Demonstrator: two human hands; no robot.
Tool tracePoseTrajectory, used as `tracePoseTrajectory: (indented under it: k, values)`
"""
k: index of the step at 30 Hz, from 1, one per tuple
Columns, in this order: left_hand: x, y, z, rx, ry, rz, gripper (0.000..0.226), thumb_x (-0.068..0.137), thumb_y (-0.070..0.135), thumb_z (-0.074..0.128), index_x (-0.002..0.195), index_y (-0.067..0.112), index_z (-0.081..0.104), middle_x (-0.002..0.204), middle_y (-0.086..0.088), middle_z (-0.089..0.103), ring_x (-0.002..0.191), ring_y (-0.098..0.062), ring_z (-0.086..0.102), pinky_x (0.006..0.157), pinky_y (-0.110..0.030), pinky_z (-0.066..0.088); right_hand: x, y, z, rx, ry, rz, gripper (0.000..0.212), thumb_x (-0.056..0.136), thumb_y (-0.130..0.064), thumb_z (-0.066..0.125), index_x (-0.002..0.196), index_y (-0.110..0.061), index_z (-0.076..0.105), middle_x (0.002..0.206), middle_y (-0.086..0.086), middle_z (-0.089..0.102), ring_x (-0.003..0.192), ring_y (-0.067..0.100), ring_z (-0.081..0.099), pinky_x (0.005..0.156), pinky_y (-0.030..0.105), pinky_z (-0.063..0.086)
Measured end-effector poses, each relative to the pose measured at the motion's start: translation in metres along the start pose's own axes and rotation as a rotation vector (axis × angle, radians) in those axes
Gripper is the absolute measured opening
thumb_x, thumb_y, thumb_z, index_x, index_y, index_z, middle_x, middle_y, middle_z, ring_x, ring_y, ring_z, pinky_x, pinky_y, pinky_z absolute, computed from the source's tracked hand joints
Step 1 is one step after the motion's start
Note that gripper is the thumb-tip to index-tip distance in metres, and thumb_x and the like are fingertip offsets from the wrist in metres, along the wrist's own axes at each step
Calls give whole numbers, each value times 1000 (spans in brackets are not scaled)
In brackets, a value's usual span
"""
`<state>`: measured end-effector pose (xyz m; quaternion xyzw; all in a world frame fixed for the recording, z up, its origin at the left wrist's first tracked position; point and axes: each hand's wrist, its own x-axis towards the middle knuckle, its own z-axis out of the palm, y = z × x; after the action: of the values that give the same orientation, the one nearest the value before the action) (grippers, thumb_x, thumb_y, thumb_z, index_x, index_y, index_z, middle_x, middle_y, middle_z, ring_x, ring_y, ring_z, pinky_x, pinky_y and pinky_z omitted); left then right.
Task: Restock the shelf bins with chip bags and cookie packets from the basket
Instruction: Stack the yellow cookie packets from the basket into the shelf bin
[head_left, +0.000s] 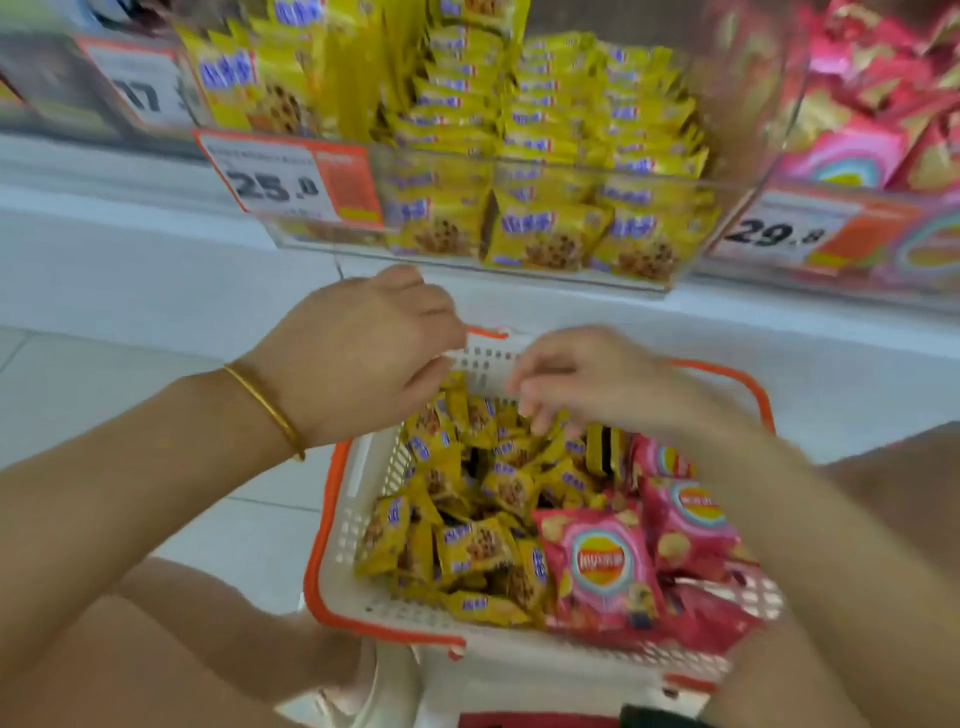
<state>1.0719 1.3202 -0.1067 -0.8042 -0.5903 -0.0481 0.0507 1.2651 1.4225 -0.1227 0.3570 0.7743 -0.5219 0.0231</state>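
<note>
**Loose Grab Over a Mixed Basket: Spills and Mis-Binning Being Risked**

The orange-rimmed basket (317, 545) is being kept on the floor below the shelf. Yellow cookie packets (467, 519) are being carried in its left part, and pink chip bags (602, 561) are being pressed against them on the right.

The right hand (582, 379) is being held over the heap with its fingers loosely curled and their tips at the topmost packets. Nothing is plainly being gripped, though detail is being lost to blur. The left hand (363, 348) is being held above the basket's far rim, knuckles up. Its fingers are being hidden underneath, so whether anything is being held there cannot be told.

Several dangers are being posed, in all likelihood:

- **Dropped packets:** The packets are small and glossy, so some could be dropped to the floor if too many are being scooped at once.
- **Overflow:** The clear cookie bin (322, 236) is already being crowded high with stock. Packets tossed in loosely could slide over its low front wall.
- **Wrong bin:** A chip bag lying against the heap could be dragged along and put with the cookies instead of in the neighbouring chip bin (883, 270).
- **Crushed chips:** The chips could be crushed if the bags are being leaned on.
</note>
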Motion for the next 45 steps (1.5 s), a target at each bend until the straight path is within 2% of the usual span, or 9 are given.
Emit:
tracePoseTrajectory:
  k: [4,11,17,23,27,31,34,37,45]
  values:
    - [-7,8,29,-28,-229,-44,51,82,39,25,86,13,68,86,-5,66,83,-28,60,57,-43,54,68,112,58,-452,-52,220,17,91,-14,52,91,1,62,77,12,59,74,27,59,64,33,49]
    - [9,8,31,-17,-209,-68,75,73,48,4,105,17,64,104,-2,62,101,-22,53,74,-42,52,85,186,128,-825,-57,371,24,93,-10,49,115,-3,57,114,14,57,105,30,57,85,39,51]
    - [27,10,31,2,-406,-137,35,97,38,35,125,24,51,125,3,51,117,-16,44,90,-37,47,80,169,100,-474,64,307,36,84,-17,70,115,-10,53,118,5,54,104,23,55,85,35,49]
    - [46,13,29,-345,-544,-254,55,88,46,58,136,23,42,136,2,47,116,-14,49,93,-25,40,20,61,18,69,4,50,26,78,-18,75,98,-27,61,102,-10,61,97,11,59,82,27,47]
    - [60,0,-26,-663,-287,-342,28,77,36,72,101,22,65,97,7,64,80,-2,57,70,-16,45,-20,-19,-23,106,163,-135,21,78,-21,75,97,-21,65,77,-19,62,66,-7,57,61,10,41]
    - [63,-16,-86,-955,176,-369,33,65,42,71,92,24,64,87,0,66,68,-3,59,60,-21,50,-33,-92,-69,-128,409,-308,22,68,-37,78,85,-28,67,73,-17,61,67,-7,54,62,8,38]
    - [65,-45,-92,-590,539,-434,32,85,34,66,112,18,58,104,-2,63,94,-15,60,81,-25,48,7,-126,-104,-298,678,-357,33,70,-39,78,95,-22,65,86,-12,56,77,1,49,60,10,33]
    - [62,-70,-73,-56,396,-472,52,86,46,41,114,8,62,116,-16,61,111,-35,55,96,-47,43,84,-132,-128,-362,823,-300,40,74,-28,79,106,-11,62,104,-1,56,102,15,53,74,21,35]
    - [65,-75,-48,69,278,-523,54,87,49,28,107,15,66,120,-10,62,112,-33,55,99,-52,37,198,-127,-140,-400,863,-267,31,84,-24,71,110,-18,56,121,4,59,109,24,55,83,33,43]
